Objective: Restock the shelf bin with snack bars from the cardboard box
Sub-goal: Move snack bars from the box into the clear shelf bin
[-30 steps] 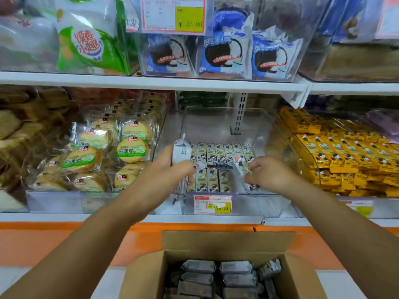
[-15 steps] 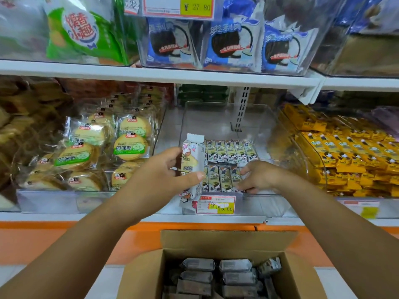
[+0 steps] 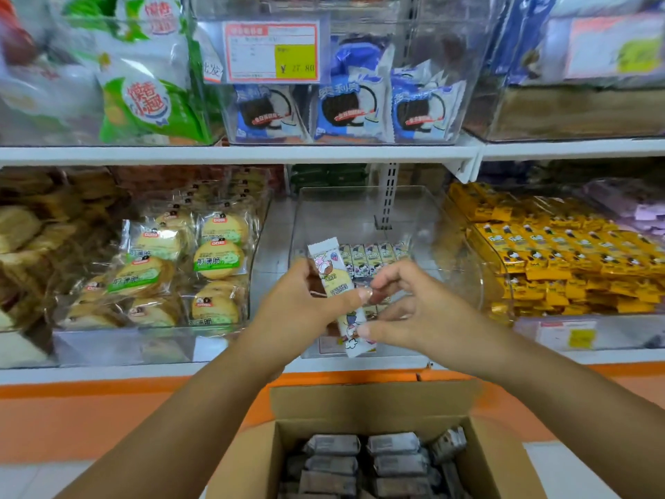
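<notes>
Head view: my left hand (image 3: 306, 304) grips a bar (image 3: 334, 282) nearly upright, thumb across its front; my right hand (image 3: 421, 311), loosely curled, meets its lower end, grip unclear; bin (image 3: 360, 210) just beyond, box (image 3: 360, 401) below

cardboard box (image 3: 360, 405) sits below my hands, shelf bin (image 3: 367, 207) ahead, rows of snack bars (image 3: 374, 255) lying inside it.

white shelf board (image 3: 252, 153) | slotted metal upright (image 3: 389, 196) | orange base strip (image 3: 108, 419) | pale floor (image 3: 32, 480)
</notes>
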### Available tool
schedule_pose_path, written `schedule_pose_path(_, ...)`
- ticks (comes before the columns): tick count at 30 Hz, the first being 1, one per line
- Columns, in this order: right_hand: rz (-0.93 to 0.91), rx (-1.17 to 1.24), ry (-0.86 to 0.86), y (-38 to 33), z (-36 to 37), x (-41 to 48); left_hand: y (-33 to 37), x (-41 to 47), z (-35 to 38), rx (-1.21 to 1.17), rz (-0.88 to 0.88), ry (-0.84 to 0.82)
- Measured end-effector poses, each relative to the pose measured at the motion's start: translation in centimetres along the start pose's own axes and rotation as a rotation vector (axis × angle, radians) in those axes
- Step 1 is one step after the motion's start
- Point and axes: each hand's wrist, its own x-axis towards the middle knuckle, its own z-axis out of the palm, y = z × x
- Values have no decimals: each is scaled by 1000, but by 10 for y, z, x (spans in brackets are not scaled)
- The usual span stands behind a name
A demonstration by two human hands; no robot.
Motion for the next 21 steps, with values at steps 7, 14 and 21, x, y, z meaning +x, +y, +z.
schedule_pose_path(7, 26, 138, 119, 6, -15, -9, 8, -3, 9, -236, -30, -28)
schedule_pose_path(14, 139, 280, 155, 13, -11, -5, -2, -1, 13, -331, -27, -34)
schedule_pose_path(21, 115, 345, 117, 14, -28, 0, -1, 4, 2, -272, -21, -64)
